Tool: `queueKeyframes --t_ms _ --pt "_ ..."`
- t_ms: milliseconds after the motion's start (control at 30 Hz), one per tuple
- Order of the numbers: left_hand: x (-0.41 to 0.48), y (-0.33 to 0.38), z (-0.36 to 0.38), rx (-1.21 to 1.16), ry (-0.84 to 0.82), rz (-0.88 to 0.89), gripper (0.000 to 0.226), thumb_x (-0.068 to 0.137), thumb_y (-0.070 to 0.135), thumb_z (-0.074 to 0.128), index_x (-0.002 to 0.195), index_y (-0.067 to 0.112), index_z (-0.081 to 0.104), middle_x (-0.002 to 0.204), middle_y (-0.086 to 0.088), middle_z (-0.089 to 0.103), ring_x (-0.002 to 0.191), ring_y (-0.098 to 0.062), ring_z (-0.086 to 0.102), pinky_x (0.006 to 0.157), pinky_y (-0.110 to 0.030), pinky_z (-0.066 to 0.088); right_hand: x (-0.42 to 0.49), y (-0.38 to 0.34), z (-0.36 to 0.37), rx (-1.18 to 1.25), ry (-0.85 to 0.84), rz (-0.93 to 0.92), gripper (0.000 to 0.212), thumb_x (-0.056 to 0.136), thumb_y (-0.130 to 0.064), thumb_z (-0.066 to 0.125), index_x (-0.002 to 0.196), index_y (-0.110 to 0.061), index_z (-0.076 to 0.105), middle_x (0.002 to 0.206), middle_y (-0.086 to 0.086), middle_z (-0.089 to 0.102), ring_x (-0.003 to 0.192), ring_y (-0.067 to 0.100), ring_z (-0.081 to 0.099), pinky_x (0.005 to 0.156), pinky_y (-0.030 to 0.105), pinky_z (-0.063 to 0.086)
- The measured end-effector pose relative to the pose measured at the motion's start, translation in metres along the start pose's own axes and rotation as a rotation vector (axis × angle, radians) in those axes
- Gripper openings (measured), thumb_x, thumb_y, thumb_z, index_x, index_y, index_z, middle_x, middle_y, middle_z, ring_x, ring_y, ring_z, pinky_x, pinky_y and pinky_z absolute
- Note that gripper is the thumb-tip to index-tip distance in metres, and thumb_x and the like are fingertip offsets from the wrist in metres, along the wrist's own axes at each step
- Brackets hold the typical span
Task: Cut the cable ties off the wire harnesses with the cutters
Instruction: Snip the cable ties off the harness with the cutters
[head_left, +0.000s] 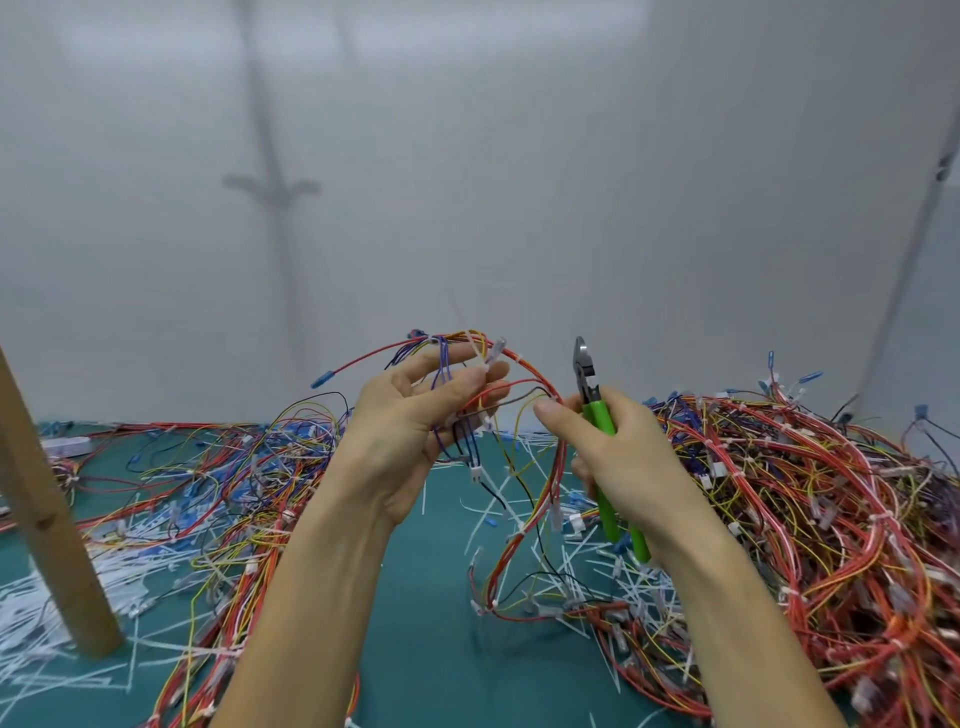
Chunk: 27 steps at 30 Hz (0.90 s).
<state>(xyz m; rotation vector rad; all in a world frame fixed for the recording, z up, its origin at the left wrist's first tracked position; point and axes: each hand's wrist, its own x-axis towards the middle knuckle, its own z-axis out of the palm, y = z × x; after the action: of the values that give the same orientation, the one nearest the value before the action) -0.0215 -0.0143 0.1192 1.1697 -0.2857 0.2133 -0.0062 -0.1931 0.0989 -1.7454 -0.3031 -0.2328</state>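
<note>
Head view: the left hand (410, 431) holds a wire harness (562, 457) raised above the green counter (431, 623), its fingers (467, 384) curled loosely round the wires. The right hand (623, 457) grips the green-handled cutters (600, 421), tips up, just right of the harness. Harness piles (805, 509) lie left and right, with cut cable ties (524, 467) scattered between.

Premises: a wiring rework bench in a small workshop. A green-matted tabletop (431, 649) is set against a bare white wall (571, 182). Wire harnesses (805, 493) are heaped at right, with a looser tangle (234, 467) at left. White cable-tie offcuts (47, 623) are strewn across the mat. A plain timber post (47, 519) stands at left.
</note>
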Motion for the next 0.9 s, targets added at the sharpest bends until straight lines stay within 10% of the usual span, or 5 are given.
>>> queueKeyframes --t_ms 233,900 --pt "0.002 -0.002 0.002 0.081 0.199 0.062 0.028 0.078 0.001 0.074 0.105 0.004 0.066 0.079 -0.005 0.075 0.068 -0.015 0.072 0.058 -0.022 0.058 -0.013 -0.02 0.0 -0.381 0.039 -0.181 0.062 0.085 -0.071 0.02 0.088 -0.021 0.057 0.07 -0.006 0.053 0.066 0.012 0.051 0.062 0.031 0.039" --pt "-0.004 -0.003 0.015 0.138 0.219 0.201 0.027 0.072 -0.005 0.078 0.09 0.012 0.068 0.082 -0.008 0.077 0.067 -0.016 0.072 0.056 -0.021 0.053 -0.018 -0.019 0.005 -0.739 -0.056 -0.313 0.038 0.096 -0.059 0.023 0.079 -0.032 0.043 0.077 -0.005 0.051 0.072 0.013 0.05 0.059 0.036 0.033"
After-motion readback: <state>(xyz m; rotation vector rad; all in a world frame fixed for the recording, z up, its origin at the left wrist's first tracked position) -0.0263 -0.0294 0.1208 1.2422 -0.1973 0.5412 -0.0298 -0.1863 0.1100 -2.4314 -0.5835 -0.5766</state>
